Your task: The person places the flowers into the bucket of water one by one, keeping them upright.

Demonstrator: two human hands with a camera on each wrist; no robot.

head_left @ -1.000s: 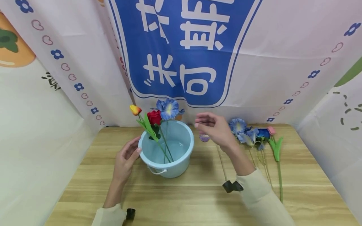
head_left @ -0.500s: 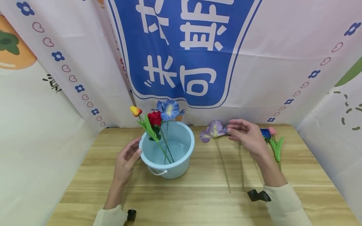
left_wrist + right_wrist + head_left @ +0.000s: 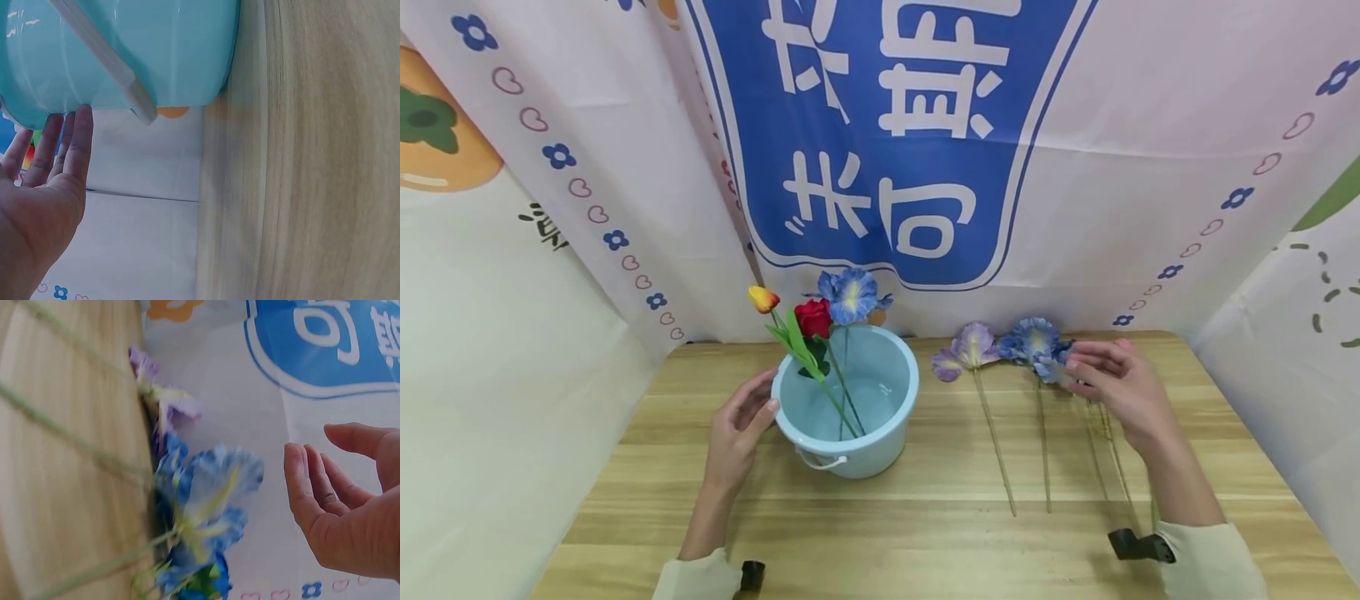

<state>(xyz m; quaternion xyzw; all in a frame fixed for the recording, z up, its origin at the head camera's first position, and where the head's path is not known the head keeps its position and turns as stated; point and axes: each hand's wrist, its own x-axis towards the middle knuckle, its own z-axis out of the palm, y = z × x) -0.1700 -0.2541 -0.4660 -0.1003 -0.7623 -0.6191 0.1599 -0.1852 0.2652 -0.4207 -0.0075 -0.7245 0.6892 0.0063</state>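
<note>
My left hand (image 3: pixel 741 433) touches the outside of a light-blue bucket (image 3: pixel 865 454) near its rim; in the left wrist view its straight fingertips meet the wall. Inside the bucket stand a red rose (image 3: pixel 812 318), a yellow-orange tulip (image 3: pixel 763 299) and a blue iris (image 3: pixel 852 296). At the right, my right hand (image 3: pixel 1127 392) hovers with loosely bent fingers and an empty grasp. It is over the artificial flowers on the table, close to a pale blue iris (image 3: pixel 215 494), and partly hides those at the far right. A purple iris (image 3: pixel 976 344) and another blue iris (image 3: pixel 1032 337) lie left of it.
The wooden table (image 3: pixel 925 542) ends at a printed white cloth backdrop (image 3: pixel 1075 275). Thin flower stems (image 3: pixel 996 442) point toward the table's front. A white bucket handle (image 3: pixel 827 463) hangs on the near side.
My right hand has moved right, away from the bucket and across the row of flowers, uncovering the purple iris and a blue iris. The left hand stays at the bucket.
</note>
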